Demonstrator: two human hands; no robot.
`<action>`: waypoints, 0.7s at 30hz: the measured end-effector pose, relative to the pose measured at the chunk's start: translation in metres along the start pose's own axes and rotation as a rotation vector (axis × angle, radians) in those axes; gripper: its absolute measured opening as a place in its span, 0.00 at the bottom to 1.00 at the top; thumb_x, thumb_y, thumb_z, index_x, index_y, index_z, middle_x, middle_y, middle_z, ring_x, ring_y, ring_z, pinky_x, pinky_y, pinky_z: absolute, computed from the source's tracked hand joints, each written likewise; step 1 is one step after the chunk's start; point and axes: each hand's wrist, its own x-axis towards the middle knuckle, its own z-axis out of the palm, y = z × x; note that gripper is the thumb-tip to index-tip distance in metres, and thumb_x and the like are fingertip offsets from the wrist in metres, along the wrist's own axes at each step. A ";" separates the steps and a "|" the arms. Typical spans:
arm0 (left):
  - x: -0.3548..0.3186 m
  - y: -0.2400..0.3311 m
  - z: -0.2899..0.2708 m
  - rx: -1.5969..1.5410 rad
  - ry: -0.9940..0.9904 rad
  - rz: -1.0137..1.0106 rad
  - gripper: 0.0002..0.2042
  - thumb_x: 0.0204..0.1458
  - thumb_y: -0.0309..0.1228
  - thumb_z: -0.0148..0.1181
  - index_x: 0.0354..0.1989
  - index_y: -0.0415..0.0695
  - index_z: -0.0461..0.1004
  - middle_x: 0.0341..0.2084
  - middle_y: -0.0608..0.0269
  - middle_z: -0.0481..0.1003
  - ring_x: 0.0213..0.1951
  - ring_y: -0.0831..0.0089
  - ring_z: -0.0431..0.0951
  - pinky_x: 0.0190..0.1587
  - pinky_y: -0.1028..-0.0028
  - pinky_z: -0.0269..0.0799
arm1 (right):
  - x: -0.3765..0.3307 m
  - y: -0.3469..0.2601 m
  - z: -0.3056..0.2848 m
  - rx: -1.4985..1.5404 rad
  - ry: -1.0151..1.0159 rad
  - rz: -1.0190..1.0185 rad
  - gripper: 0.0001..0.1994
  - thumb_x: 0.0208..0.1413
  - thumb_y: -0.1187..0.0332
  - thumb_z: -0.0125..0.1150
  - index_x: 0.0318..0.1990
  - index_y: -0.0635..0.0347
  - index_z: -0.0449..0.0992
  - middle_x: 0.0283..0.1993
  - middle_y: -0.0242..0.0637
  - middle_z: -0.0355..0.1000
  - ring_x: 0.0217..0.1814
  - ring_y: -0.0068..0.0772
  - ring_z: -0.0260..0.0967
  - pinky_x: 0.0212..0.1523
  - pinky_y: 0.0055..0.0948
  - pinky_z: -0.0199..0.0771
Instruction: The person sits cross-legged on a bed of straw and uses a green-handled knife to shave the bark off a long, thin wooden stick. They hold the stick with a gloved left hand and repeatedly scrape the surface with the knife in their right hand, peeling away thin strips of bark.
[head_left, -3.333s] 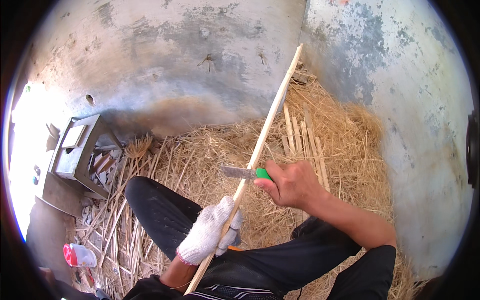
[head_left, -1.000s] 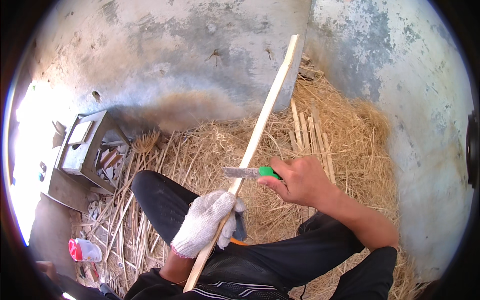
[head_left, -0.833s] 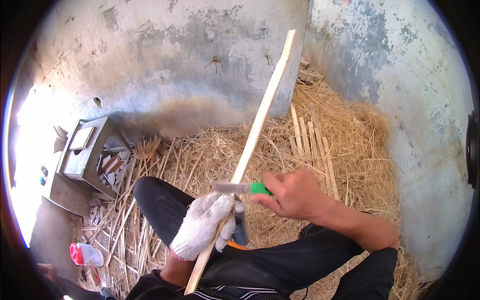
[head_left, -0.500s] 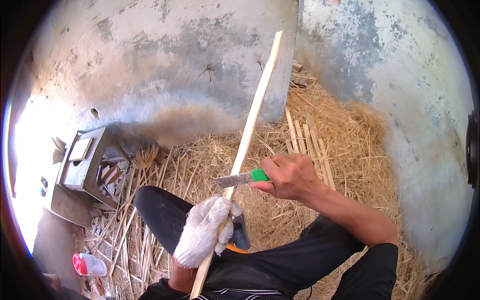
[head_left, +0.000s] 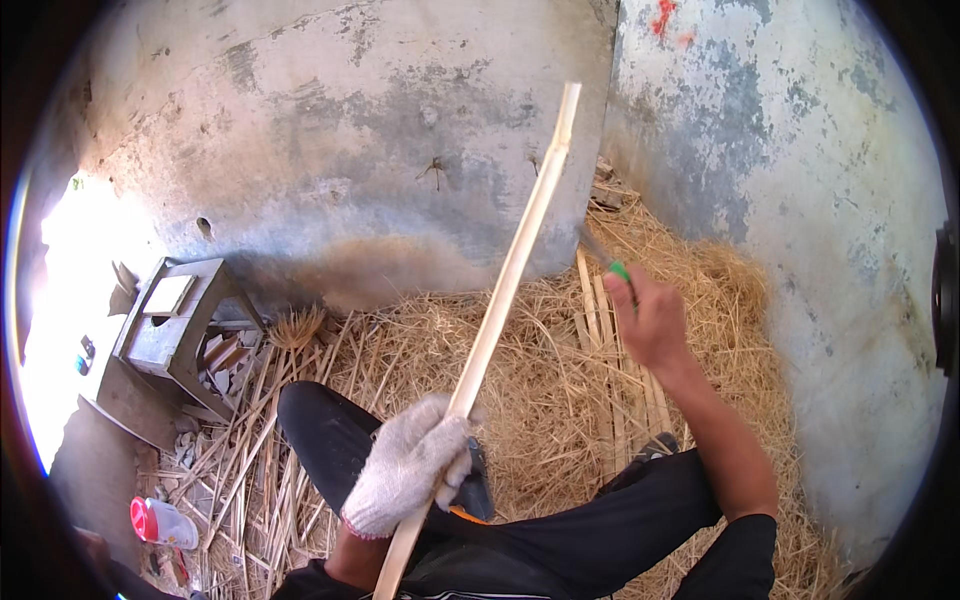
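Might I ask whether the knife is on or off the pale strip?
Off: a gap shows between the pale strip and the knife, held in the right hand.

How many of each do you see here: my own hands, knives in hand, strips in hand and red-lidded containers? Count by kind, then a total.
Hands, your own: 2, the gloved left hand and the bare right hand
Knives in hand: 1, the green-handled knife
Strips in hand: 1, the pale strip
Containers: 1, the red-lidded container
Total: 5
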 end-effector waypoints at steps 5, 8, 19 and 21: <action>0.016 0.009 0.004 0.037 0.054 0.105 0.19 0.62 0.35 0.50 0.57 0.35 0.67 0.16 0.69 0.66 0.15 0.83 0.66 0.16 0.83 0.63 | -0.022 -0.068 -0.010 0.256 -0.118 -0.232 0.22 0.65 0.46 0.51 0.30 0.55 0.70 0.13 0.33 0.62 0.11 0.32 0.62 0.13 0.34 0.60; 0.020 0.003 0.002 -0.149 0.025 0.181 0.23 0.59 0.36 0.57 0.59 0.35 0.66 0.20 0.66 0.69 0.19 0.82 0.68 0.20 0.81 0.66 | -0.024 -0.080 -0.009 0.320 -0.150 -0.249 0.20 0.63 0.48 0.56 0.31 0.57 0.69 0.14 0.38 0.63 0.14 0.40 0.66 0.16 0.37 0.62; -0.025 -0.001 -0.022 -0.299 -0.122 0.215 0.30 0.56 0.29 0.60 0.65 0.28 0.57 0.35 0.50 0.77 0.25 0.73 0.78 0.29 0.77 0.77 | -0.022 -0.066 -0.011 0.294 -0.133 -0.260 0.19 0.62 0.50 0.59 0.29 0.56 0.68 0.16 0.39 0.64 0.15 0.41 0.67 0.17 0.37 0.63; -0.033 0.008 -0.032 -0.162 -0.141 0.119 0.26 0.56 0.28 0.60 0.61 0.28 0.62 0.30 0.52 0.77 0.25 0.74 0.78 0.28 0.77 0.77 | -0.022 -0.068 -0.011 0.310 -0.154 -0.291 0.20 0.61 0.50 0.59 0.29 0.56 0.67 0.16 0.38 0.63 0.15 0.41 0.66 0.17 0.37 0.63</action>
